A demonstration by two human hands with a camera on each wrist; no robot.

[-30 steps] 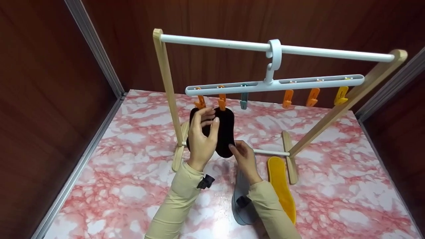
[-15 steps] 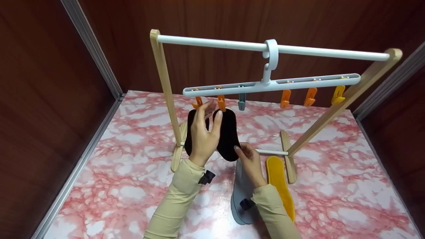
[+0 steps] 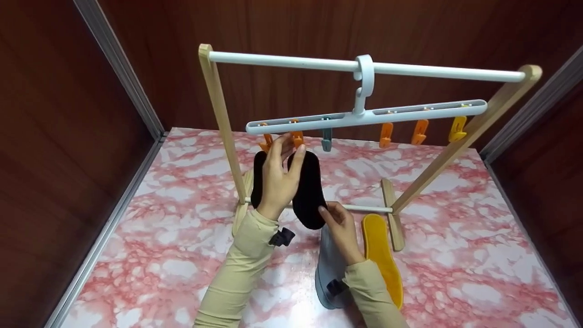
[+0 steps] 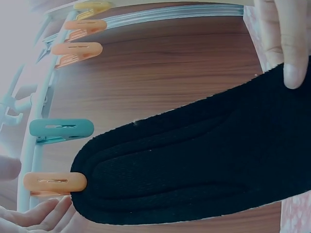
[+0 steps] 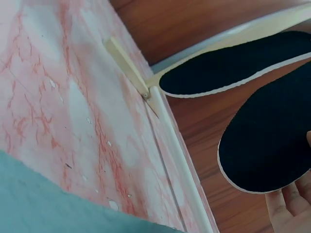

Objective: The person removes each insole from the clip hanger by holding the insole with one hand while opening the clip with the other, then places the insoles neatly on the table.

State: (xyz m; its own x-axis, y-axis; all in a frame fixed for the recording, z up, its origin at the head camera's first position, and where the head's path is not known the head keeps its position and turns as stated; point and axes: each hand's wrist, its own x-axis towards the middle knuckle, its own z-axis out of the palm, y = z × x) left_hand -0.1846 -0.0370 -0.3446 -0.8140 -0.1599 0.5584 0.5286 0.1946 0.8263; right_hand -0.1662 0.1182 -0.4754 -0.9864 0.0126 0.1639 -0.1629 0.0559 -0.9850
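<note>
A black insole (image 3: 308, 193) hangs by its top end from an orange clip (image 4: 56, 182) on the white hanger. My right hand (image 3: 342, 230) pinches the insole's lower right edge, thumb on the front and fingers behind. My left hand (image 3: 278, 177) is raised around that clip; in the left wrist view its thumb (image 4: 8, 168) and fingers (image 4: 43, 213) stand spread to either side of the clip. Another black insole (image 5: 228, 68) hangs to the left under the outermost orange clip (image 3: 265, 142), partly hidden by my left hand in the head view.
The white hanger (image 3: 337, 120) hooks over the rack's rail (image 3: 282, 60). A teal clip (image 3: 326, 139), orange clips (image 3: 386, 135) and a yellow clip (image 3: 457, 129) hang from it. Below lie a grey sole-shaped piece (image 3: 329, 273), partly under my right forearm, and a yellow insole (image 3: 383, 255).
My left hand has risen from in front of the insoles to the orange clip. My right hand has lowered slightly with the pinched insole end, which has swung down. The view has shifted a little.
</note>
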